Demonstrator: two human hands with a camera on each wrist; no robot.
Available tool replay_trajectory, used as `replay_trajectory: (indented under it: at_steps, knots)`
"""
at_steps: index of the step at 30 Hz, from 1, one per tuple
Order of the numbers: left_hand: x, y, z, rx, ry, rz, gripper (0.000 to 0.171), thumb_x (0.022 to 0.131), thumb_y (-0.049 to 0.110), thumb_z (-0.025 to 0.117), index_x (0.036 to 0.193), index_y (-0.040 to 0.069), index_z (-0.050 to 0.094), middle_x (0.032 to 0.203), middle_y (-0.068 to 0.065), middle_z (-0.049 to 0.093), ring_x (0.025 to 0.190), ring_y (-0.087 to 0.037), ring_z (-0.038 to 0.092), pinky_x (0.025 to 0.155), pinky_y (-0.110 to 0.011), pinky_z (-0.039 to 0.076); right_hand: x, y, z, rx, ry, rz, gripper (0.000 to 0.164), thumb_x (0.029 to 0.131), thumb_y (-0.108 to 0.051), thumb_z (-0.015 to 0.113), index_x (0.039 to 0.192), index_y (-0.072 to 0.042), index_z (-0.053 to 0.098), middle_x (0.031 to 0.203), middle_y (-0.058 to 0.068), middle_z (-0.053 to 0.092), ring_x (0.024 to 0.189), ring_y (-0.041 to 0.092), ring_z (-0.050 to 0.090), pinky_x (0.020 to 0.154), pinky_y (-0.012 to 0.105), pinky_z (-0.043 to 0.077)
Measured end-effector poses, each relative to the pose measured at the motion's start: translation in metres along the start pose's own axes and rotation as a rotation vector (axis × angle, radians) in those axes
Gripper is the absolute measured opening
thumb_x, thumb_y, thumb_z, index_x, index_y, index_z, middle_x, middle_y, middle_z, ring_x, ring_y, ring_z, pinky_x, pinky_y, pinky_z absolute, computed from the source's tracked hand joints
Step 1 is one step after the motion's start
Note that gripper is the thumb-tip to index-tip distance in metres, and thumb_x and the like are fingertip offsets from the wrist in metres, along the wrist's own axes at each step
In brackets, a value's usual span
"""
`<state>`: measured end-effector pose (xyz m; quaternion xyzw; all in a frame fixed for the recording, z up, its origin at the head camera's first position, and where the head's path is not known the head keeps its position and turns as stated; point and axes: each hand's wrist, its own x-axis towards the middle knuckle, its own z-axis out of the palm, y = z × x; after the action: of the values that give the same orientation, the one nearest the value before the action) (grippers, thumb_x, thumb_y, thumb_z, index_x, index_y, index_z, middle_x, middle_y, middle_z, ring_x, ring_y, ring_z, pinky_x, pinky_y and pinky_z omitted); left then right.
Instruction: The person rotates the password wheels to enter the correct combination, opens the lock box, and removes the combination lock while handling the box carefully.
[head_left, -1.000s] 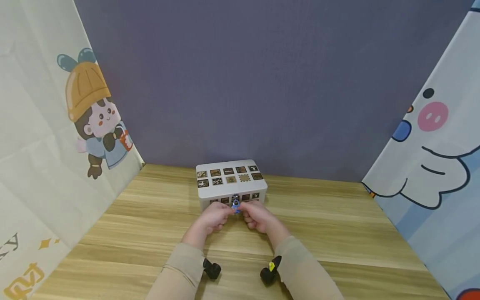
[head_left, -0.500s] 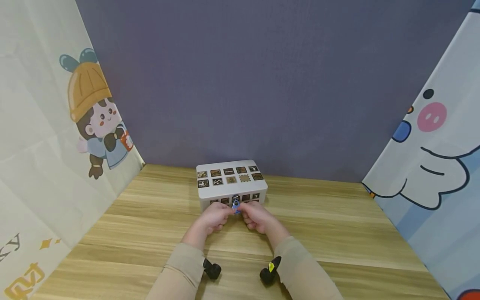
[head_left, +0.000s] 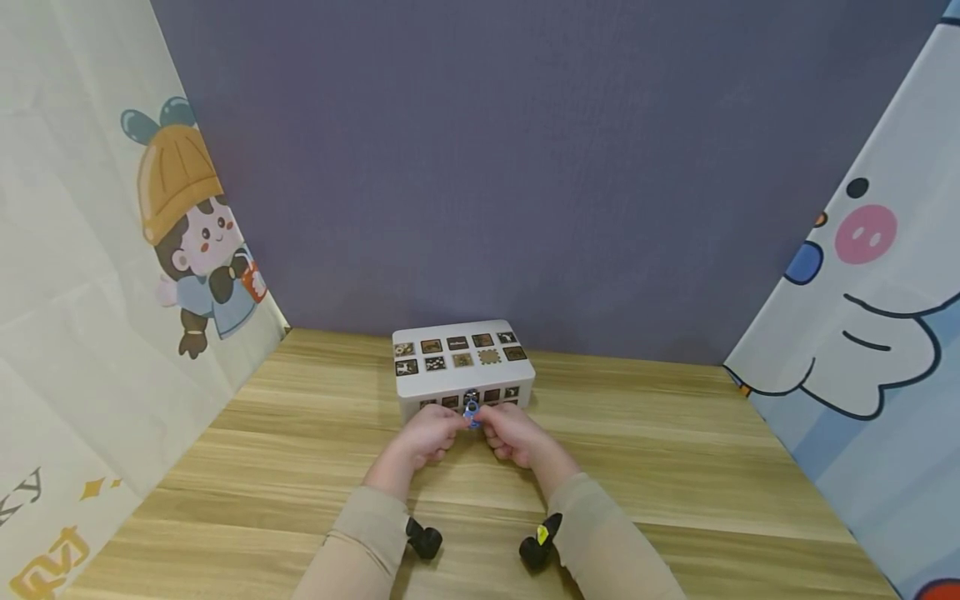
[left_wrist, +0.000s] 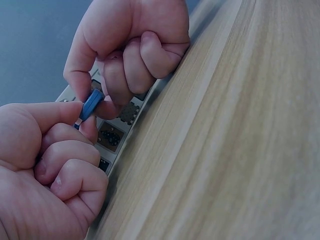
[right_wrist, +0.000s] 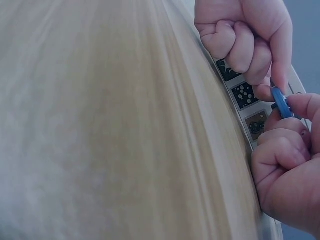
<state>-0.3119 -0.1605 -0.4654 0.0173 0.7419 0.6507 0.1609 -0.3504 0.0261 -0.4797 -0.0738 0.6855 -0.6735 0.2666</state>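
- Blue padlock-like piece (head_left: 472, 411): at the front of the white box (head_left: 453, 383), right by the metal clasp (head_left: 471, 395); whether hooked through it, can't tell.
- Piece sits between the two hands, left hand (head_left: 431, 432) on one side, right hand (head_left: 516, 432) on the other.
- Left hand pinches it, thumb and forefinger; other fingers curled in.
- Right hand pinches the opposite side the same way, other fingers curled too.
- Hands close together, fingertips nearly meeting at the piece; knuckles low, just above or on the bench (head_left: 637, 450), contact unclear.
- Box lid down, square picture stickers on top and front; box near the dark back wall (head_left: 495, 167).
- Beige sleeves (head_left: 367, 529) on both arms, a black wrist device (head_left: 425, 542) at each cuff.
- Printed cartoon curtains either side, cap-wearing figure (head_left: 180, 183) and pig (head_left: 866, 233).
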Motion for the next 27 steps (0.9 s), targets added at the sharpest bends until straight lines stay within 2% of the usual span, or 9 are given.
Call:
replay_trajectory:
  at_steps: [11, 27]
  knots:
    - [0.0005, -0.0009, -0.0012, 0.007, -0.005, 0.006, 0.031, 0.099, 0.02, 0.063, 0.108, -0.008, 0.068, 0.054, 0.009, 0.034, 0.044, -0.005, 0.029, 0.04, -0.019, 0.027, 0.0014, 0.0006, 0.0, -0.018, -0.003, 0.001, 0.042, 0.091, -0.024, 0.062, 0.055, -0.017, 0.04, 0.05, -0.007, 0.028, 0.042, 0.007, 0.022, 0.037, 0.021, 0.019]
    - [0.0038, -0.003, -0.0014, 0.005, -0.004, 0.007, 0.032, 0.098, 0.022, 0.064, 0.109, -0.007, 0.069, 0.054, 0.009, 0.034, 0.044, -0.006, 0.028, 0.039, -0.019, 0.025, -0.0021, -0.0025, 0.0016, -0.008, 0.004, 0.009, 0.038, 0.09, -0.025, 0.062, 0.059, -0.017, 0.042, 0.051, -0.007, 0.029, 0.043, 0.007, 0.022, 0.038, 0.021, 0.019]
